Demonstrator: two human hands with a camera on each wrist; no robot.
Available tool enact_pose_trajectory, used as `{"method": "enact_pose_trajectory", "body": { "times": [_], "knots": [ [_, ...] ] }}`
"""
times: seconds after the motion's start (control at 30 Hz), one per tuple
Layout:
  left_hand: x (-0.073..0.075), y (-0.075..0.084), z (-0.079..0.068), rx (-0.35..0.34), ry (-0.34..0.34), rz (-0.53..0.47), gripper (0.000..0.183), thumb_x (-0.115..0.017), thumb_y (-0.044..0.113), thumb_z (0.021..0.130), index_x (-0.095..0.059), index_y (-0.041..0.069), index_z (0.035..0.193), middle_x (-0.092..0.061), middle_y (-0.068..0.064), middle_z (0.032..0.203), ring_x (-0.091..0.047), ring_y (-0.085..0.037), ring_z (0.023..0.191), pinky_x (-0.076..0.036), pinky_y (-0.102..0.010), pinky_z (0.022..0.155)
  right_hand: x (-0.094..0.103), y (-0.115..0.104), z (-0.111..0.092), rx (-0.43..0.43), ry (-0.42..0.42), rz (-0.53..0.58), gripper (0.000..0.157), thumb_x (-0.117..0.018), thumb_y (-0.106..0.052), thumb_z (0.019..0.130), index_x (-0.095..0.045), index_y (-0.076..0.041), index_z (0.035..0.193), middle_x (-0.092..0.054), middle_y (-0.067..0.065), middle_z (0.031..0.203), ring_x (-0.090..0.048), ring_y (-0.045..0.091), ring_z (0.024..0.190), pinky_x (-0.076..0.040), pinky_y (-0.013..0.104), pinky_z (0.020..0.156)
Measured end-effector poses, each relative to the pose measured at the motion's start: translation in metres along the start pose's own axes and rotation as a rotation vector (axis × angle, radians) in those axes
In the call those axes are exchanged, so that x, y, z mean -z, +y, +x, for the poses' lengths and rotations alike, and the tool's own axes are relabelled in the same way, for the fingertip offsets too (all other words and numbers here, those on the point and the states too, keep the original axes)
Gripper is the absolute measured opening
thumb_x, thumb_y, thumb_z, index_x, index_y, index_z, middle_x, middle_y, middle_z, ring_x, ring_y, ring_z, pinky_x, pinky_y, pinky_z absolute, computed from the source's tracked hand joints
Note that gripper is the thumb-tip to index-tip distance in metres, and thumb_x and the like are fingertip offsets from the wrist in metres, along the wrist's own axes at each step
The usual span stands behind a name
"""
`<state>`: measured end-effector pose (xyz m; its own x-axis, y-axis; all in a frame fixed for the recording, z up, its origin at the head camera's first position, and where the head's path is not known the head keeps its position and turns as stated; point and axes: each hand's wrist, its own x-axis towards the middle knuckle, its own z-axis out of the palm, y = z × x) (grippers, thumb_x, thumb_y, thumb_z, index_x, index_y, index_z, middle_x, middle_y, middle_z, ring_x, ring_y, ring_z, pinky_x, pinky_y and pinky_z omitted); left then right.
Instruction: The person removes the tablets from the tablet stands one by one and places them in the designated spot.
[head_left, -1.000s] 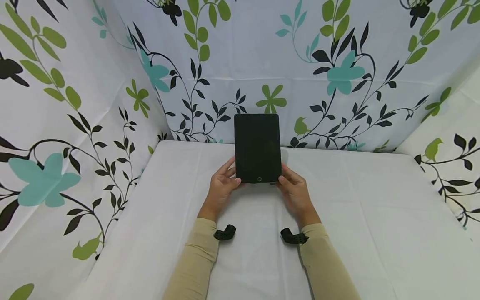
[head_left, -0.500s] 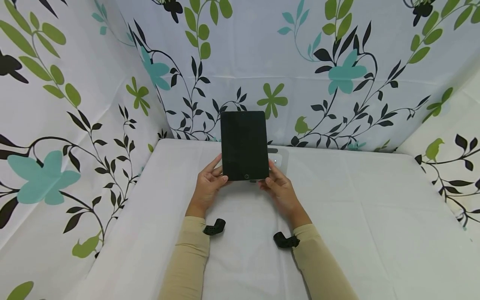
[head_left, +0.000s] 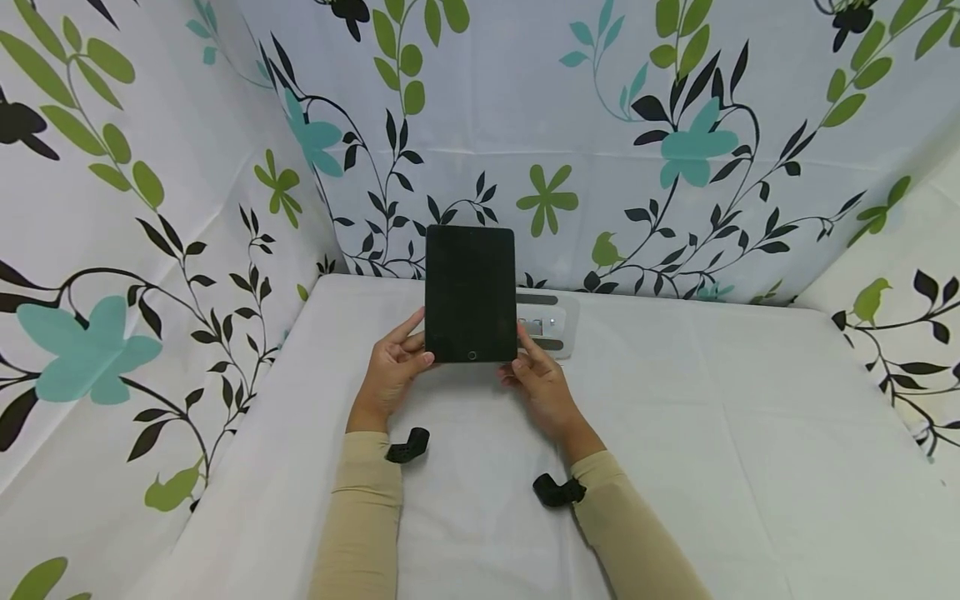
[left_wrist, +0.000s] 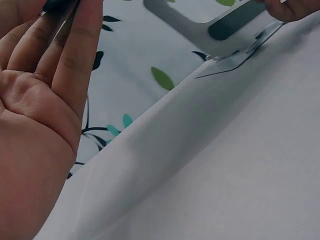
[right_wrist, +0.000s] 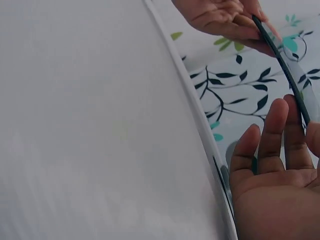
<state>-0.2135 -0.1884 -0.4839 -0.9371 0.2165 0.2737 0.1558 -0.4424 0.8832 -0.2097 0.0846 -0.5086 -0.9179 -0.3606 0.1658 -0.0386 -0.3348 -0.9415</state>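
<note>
A black tablet point(head_left: 470, 294) stands nearly upright, its dark screen and round home button facing me. My left hand point(head_left: 385, 377) grips its lower left corner, thumb on the front and fingers behind. At the lower right corner my right hand point(head_left: 546, 393) pinches it between thumb and fingers. Edge-on, the thin tablet point(right_wrist: 284, 64) spans both hands in the right wrist view. Behind and to the right is a light grey tablet stand point(head_left: 567, 323) with dark pads, partly hidden by the tablet. The left wrist view shows the stand's plate point(left_wrist: 192, 31) and a bent lower ledge.
A white cloth point(head_left: 675, 433) covers the table. Patterned curtains point(head_left: 480, 108) with leaves and flowers hang behind and on both sides. Each wrist carries a small black camera mount point(head_left: 408, 445).
Both hands have carried the tablet leftward, off the front of the stand. More of the stand now shows at its right. The grip looks the same.
</note>
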Motion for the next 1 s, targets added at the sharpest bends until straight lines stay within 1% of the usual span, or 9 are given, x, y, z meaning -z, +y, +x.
{"method": "enact_pose_trajectory", "body": {
  "times": [0.1,0.23,0.33,0.5,0.6,0.73,0.87,1.0],
  "knots": [
    [0.006,0.004,-0.003,0.002,0.001,0.018,0.076,-0.062,-0.017,0.091,-0.035,0.004,0.158,-0.072,0.001,0.130,-0.072,-0.014,0.113,-0.061,-0.029,0.090,-0.005,0.004,0.000,0.006,0.005,-0.005,0.063,-0.048,-0.008,0.108,-0.020,-0.013,0.164,-0.071,-0.009,0.109,-0.069,0.006,0.099,-0.056,0.024,0.090],
    [0.013,0.009,-0.006,0.016,0.006,0.072,0.075,-0.061,-0.018,0.091,-0.035,0.003,0.158,-0.073,0.003,0.129,-0.072,-0.013,0.113,-0.060,-0.027,0.090,-0.013,0.007,0.000,0.032,0.022,-0.035,0.061,-0.050,-0.003,0.106,-0.027,-0.010,0.162,-0.074,-0.006,0.106,-0.070,0.006,0.097,-0.057,0.024,0.089],
    [0.018,0.014,-0.010,0.030,0.023,0.104,0.075,-0.062,-0.018,0.090,-0.035,0.002,0.157,-0.073,0.005,0.127,-0.073,-0.012,0.111,-0.060,-0.025,0.089,-0.019,0.008,0.000,0.033,0.030,-0.053,0.061,-0.052,-0.001,0.104,-0.031,-0.011,0.161,-0.075,-0.004,0.104,-0.072,0.007,0.096,-0.058,0.024,0.089],
    [0.024,0.020,-0.015,0.056,0.049,0.136,0.076,-0.064,-0.018,0.089,-0.034,0.000,0.157,-0.074,0.006,0.124,-0.073,-0.011,0.109,-0.060,-0.022,0.088,-0.028,0.009,0.000,-0.017,0.050,-0.086,0.062,-0.053,-0.002,0.104,-0.033,-0.016,0.161,-0.076,-0.005,0.097,-0.073,0.006,0.094,-0.057,0.023,0.087],
    [0.027,0.022,-0.016,0.079,0.058,0.170,0.076,-0.065,-0.017,0.089,-0.036,0.001,0.157,-0.075,0.008,0.123,-0.073,-0.010,0.109,-0.060,-0.021,0.088,-0.032,0.009,0.000,-0.046,0.080,-0.099,0.060,-0.053,-0.002,0.104,-0.036,-0.018,0.160,-0.076,-0.007,0.090,-0.073,0.006,0.091,-0.056,0.023,0.083],
    [0.031,0.023,-0.018,0.091,0.074,0.196,0.075,-0.065,-0.017,0.089,-0.038,0.002,0.156,-0.075,0.008,0.122,-0.073,-0.009,0.108,-0.060,-0.021,0.086,-0.037,0.009,0.000,-0.059,0.106,-0.109,0.059,-0.053,-0.001,0.103,-0.040,-0.018,0.158,-0.076,-0.006,0.083,-0.072,0.007,0.086,-0.052,0.024,0.075],
    [0.035,0.025,-0.019,0.092,0.085,0.207,0.074,-0.066,-0.016,0.089,-0.039,0.002,0.156,-0.075,0.008,0.122,-0.073,-0.009,0.109,-0.060,-0.021,0.087,-0.042,0.008,0.001,-0.065,0.115,-0.121,0.059,-0.055,0.000,0.102,-0.041,-0.018,0.157,-0.077,-0.004,0.082,-0.071,0.008,0.084,-0.049,0.023,0.071],
    [0.039,0.028,-0.022,0.112,0.116,0.219,0.074,-0.067,-0.015,0.088,-0.041,0.002,0.155,-0.075,0.009,0.120,-0.073,-0.009,0.108,-0.060,-0.021,0.086,-0.046,0.007,0.004,-0.099,0.109,-0.161,0.059,-0.057,-0.002,0.102,-0.043,-0.020,0.157,-0.078,0.000,0.083,-0.071,0.007,0.084,-0.049,0.023,0.072]
  ]
}}
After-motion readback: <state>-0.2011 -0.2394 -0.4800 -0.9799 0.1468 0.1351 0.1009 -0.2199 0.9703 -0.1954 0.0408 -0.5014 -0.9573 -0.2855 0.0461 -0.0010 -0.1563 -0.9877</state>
